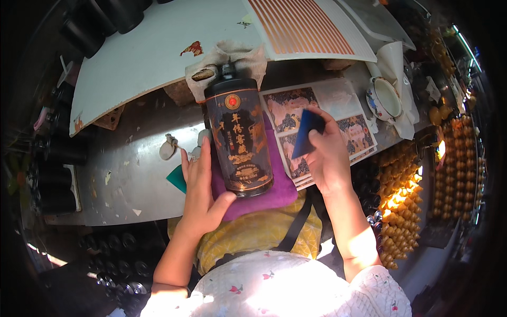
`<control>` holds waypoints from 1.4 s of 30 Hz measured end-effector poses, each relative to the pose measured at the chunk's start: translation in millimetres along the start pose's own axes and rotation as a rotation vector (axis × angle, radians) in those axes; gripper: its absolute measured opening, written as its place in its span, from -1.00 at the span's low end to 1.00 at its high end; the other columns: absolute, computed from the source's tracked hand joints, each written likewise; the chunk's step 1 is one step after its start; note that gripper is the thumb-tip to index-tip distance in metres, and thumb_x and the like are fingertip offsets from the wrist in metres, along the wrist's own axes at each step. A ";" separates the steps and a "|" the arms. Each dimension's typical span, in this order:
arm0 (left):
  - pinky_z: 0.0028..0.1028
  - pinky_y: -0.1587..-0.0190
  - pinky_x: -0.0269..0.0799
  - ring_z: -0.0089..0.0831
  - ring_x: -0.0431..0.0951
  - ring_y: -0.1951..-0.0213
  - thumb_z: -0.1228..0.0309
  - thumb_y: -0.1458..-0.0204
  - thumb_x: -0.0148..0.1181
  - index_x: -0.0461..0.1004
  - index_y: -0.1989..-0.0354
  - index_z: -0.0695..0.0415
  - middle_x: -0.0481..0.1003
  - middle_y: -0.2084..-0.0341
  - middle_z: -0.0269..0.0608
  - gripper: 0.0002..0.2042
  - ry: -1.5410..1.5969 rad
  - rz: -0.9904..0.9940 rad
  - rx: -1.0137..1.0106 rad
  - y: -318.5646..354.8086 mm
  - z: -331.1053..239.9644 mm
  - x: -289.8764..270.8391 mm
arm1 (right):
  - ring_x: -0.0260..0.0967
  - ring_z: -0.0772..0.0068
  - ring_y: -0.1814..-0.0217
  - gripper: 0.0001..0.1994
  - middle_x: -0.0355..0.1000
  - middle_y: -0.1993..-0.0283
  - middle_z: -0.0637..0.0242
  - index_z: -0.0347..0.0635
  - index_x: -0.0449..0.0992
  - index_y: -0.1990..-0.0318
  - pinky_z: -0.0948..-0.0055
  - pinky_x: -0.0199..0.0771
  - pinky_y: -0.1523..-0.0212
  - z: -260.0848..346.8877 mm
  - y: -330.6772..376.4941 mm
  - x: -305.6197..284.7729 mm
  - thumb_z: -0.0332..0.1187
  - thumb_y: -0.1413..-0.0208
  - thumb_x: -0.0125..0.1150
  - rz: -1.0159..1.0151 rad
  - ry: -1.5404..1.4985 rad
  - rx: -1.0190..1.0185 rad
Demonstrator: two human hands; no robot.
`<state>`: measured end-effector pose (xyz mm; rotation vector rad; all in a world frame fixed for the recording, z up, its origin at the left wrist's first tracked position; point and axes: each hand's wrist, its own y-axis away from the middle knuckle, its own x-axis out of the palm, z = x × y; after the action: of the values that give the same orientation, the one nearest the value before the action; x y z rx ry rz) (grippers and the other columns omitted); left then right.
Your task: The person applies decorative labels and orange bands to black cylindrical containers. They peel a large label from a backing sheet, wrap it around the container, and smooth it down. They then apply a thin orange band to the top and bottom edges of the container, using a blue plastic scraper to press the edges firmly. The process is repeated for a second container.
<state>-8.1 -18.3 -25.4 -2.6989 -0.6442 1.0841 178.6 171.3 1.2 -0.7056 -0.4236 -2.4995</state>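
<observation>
A black bottle (240,137) with gold and orange decoration lies on a folded purple cloth (282,185), its neck pointing away from me toward a crumpled whitish cloth (253,62). Along the bottle's left side rests my left hand (199,193), fingers stretched out and thumb spread near the base; whether it presses on the glass I cannot tell. My right hand (328,150) pinches a blue triangular scraper (302,134) between thumb and fingers, to the right of the bottle and above the printed decal sheets (296,108). Beside my left fingers is a green flat piece (177,179), partly hidden.
Small grey lumps (168,148) sit on the metal table (132,190). A pale raised board (153,50) spans the far side, with orange strips (301,26) on it. An enamel mug (384,99) stands at right. Black bottles (55,164) line the left; gold beaded items (401,206) fill the right.
</observation>
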 end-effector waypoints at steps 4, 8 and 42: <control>0.23 -0.44 -0.55 0.02 0.35 -0.25 -0.08 0.08 0.42 -0.27 -0.51 0.38 0.35 -0.22 0.14 0.20 -0.069 0.020 0.043 1.4 -12.4 -2.0 | 0.52 0.37 0.06 -0.56 0.52 0.04 0.27 -0.19 0.45 -0.15 0.39 0.52 0.00 4.8 37.6 24.2 -0.58 -0.09 0.31 0.330 0.728 -0.324; 0.23 -0.44 -0.52 0.06 0.30 -0.35 0.01 0.17 0.56 -0.28 -0.50 0.40 0.30 -0.30 0.18 0.28 -0.049 -0.042 0.009 2.8 -11.4 4.5 | 0.51 0.06 0.19 -0.58 0.55 0.16 0.23 -0.13 0.52 -0.03 0.18 0.51 0.18 25.4 27.1 56.8 -0.54 0.05 0.39 0.669 1.128 -0.589; 0.26 -0.44 -0.56 0.19 0.00 -0.47 -0.10 0.06 0.40 -0.35 -0.47 0.47 0.02 -0.42 0.35 0.25 -0.295 0.149 -0.044 -7.2 -5.7 17.8 | 0.37 0.66 0.31 -0.78 0.40 0.31 0.36 -0.19 0.37 0.25 0.51 0.42 0.39 -13.7 18.8 79.8 -0.50 -0.09 0.37 0.067 0.789 -0.606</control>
<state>4.9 -3.8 -30.1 -2.6829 -0.5192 1.5423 124.5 119.6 37.2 0.1141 0.6425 -2.5868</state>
